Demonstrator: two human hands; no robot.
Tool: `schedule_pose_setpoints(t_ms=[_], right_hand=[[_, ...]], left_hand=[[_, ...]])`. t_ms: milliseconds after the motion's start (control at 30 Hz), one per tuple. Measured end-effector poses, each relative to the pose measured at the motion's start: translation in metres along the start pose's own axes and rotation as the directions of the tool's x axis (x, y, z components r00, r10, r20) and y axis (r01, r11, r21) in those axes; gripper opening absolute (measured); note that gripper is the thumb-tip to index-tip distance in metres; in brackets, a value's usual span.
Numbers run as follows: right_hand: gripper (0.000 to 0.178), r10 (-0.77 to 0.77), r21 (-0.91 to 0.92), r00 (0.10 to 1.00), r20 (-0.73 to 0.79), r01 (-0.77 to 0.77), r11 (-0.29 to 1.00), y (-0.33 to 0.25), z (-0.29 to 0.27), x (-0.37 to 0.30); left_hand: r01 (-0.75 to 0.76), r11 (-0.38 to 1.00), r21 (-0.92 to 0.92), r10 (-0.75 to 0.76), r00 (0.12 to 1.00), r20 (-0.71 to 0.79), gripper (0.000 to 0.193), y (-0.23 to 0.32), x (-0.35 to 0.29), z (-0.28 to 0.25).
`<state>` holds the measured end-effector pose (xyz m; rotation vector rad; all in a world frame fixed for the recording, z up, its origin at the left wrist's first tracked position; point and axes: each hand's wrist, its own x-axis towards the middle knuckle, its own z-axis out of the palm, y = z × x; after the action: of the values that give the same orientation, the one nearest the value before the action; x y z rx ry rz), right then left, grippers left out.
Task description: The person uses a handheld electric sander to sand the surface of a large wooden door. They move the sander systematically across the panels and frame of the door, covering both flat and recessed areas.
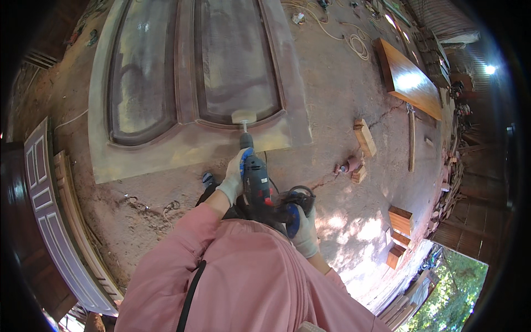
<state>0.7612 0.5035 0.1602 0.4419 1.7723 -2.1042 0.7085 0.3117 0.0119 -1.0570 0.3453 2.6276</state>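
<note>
A dark power drill (256, 181) points away from me, held in both gloved hands. My left hand (235, 171), in a white glove with blue on the fingers, is wrapped round the drill's front. Farther back, my right hand (302, 227) is closed on its rear handle. A pale round sanding head (243, 117) on the drill's shaft meets the lower moulding of the right panel. Beneath it lies a large wooden door (188, 144), with two long recessed panels and patchy yellowish-brown surfaces. Whether the head is spinning cannot be told.
Wooden blocks (365, 138) and a reddish-brown tool (349, 164) are on the floor to the right. Beyond them rests a glossy wooden board (408, 80). A coiled cable (358, 47) lies at the far right. Panelled doors (61, 221) lean along the left side.
</note>
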Motion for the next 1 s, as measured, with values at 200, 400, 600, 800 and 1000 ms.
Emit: schedule_pose_setpoints(t_ms=[200, 400, 600, 800, 1000], right_hand=[[0.032, -0.075, 0.128, 0.996, -0.041, 0.080, 0.989, -0.021, -0.046, 0.041], [0.031, -0.174, 0.172, 0.983, 0.056, 0.162, 0.972, -0.044, -0.071, 0.068], [0.031, -0.103, 0.047, 0.991, 0.085, 0.099, 0.994, -0.041, -0.082, 0.061], [0.027, 0.084, 0.068, 0.972, 0.219, -0.101, 0.993, -0.052, -0.054, 0.055], [0.027, -0.033, -0.047, 0.970, 0.241, 0.045, 0.998, -0.070, -0.066, 0.079]], left_hand=[[-0.040, 0.999, -0.023, 0.040, 0.999, 0.004, 0.024, -0.036, 0.045, 0.048], [-0.033, 0.999, -0.041, 0.035, 0.998, 0.056, 0.026, -0.053, 0.072, 0.078], [0.010, 0.989, -0.147, 0.001, 0.997, 0.076, 0.029, -0.062, 0.049, 0.071], [-0.062, 0.975, -0.214, 0.081, 0.993, 0.080, 0.038, -0.048, 0.011, 0.040], [0.013, 0.948, -0.318, 0.047, 0.983, 0.178, 0.038, -0.058, 0.028, 0.069]])
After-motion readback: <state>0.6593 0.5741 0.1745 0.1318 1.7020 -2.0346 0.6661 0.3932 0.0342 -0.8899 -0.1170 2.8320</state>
